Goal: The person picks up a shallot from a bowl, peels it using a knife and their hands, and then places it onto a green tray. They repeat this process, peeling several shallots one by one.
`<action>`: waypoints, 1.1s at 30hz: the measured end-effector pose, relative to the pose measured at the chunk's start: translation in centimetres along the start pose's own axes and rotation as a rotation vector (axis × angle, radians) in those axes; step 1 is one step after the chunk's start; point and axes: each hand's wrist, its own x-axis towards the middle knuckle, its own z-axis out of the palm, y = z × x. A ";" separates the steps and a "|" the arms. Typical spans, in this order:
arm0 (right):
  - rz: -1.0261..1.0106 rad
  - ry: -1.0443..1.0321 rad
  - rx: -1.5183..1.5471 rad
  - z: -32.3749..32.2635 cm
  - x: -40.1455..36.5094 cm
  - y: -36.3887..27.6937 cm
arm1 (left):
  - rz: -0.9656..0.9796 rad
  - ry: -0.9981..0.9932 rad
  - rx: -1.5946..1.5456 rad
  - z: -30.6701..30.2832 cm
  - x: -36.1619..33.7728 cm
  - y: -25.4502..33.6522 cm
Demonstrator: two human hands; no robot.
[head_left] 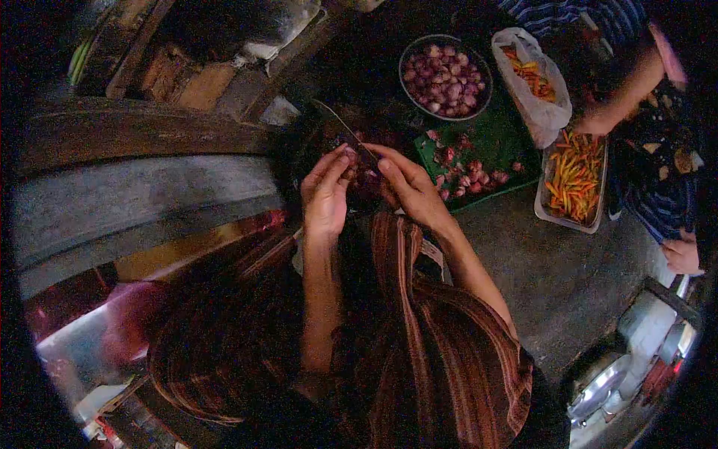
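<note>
My left hand (325, 191) pinched a small purple bulb (349, 154) between thumb and fingers. My right hand (410, 187) gripped a knife (345, 126) at the bulb (contact unclear in dim light). Farther right: green tray (490, 131), scattered bulbs; bowl (450, 118) of bulbs beyond; co-worker's hand (594, 121) at the chilli container (541, 206).

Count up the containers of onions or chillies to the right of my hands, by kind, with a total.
Round bowl: 1
Green tray: 1
Plastic bag: 1
Clear tub: 1
Total: 4
</note>
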 end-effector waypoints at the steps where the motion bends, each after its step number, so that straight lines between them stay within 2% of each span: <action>1: 0.001 0.000 0.000 0.0 0.0 0.0 | 0.000 0.000 0.002 0.0 0.0 0.0; 10: -0.046 -0.008 -0.054 -0.1 0.4 0.7 | 0.015 0.007 0.071 -0.5 0.0 -0.2; 12: -0.094 0.043 -0.060 0.3 0.5 0.6 | 0.004 0.003 0.076 -0.5 -0.1 -0.2; 17: -0.059 0.061 -0.120 0.4 0.5 0.0 | -0.016 0.013 0.160 -0.5 -0.1 -0.1; 19: -0.045 0.061 -0.149 0.4 0.4 0.2 | 0.034 0.006 0.181 -0.6 -0.1 -0.3; 22: -0.165 0.101 -0.309 0.5 0.1 0.4 | 0.083 -0.019 0.115 -0.4 0.0 -1.1; 24: -0.238 0.121 -0.551 0.5 -0.2 -0.1 | 0.081 -0.003 0.108 -0.9 0.3 -1.6; 28: -0.165 0.095 -0.777 0.5 -0.5 -0.5 | 0.095 0.041 0.083 -0.5 0.0 -1.5; 30: -0.381 0.185 -0.757 0.6 -0.4 0.5 | 0.079 0.057 0.063 -0.3 0.0 -1.5; 33: -0.439 0.175 -0.647 0.2 -0.1 1.4 | 0.050 0.078 0.033 -0.4 -0.2 -1.3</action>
